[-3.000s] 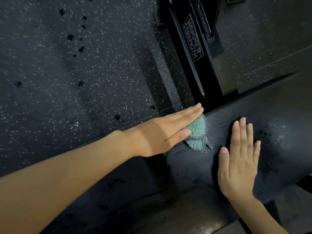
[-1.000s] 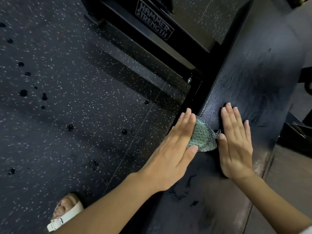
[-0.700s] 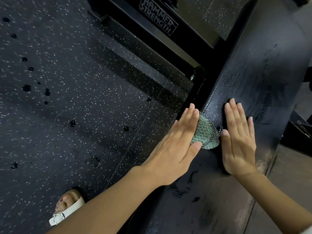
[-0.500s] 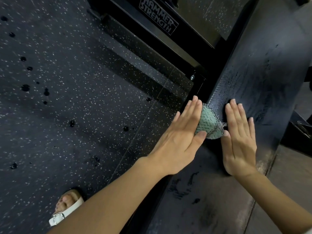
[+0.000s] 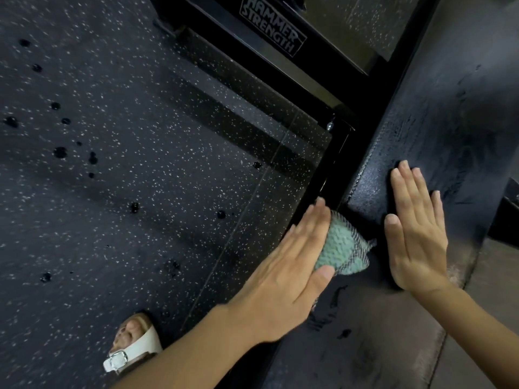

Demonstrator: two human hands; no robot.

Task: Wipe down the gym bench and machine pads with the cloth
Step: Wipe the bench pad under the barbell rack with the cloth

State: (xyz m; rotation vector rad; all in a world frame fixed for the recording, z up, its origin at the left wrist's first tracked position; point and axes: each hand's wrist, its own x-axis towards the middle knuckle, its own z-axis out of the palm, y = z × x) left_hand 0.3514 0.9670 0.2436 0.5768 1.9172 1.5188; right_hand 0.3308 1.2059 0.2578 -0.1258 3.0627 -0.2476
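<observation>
Speckled floor (image 5: 140,178) flanks the bench pad (image 5: 455,113). Your left hand (image 5: 283,279), fingers straight, presses the cloth (image 5: 341,245) on its edge, nearer you than before; your right hand (image 5: 412,234) stays flat on the pad.

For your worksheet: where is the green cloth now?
Head view, right of centre: cloth pressed by the left hand against the pad edge, beside the right hand.

A single head-worn view looks steeply down from close above the bench (image 5: 438,113) edge, facing the speckled floor (image 5: 126,164) and the machine frame (image 5: 269,49).
</observation>
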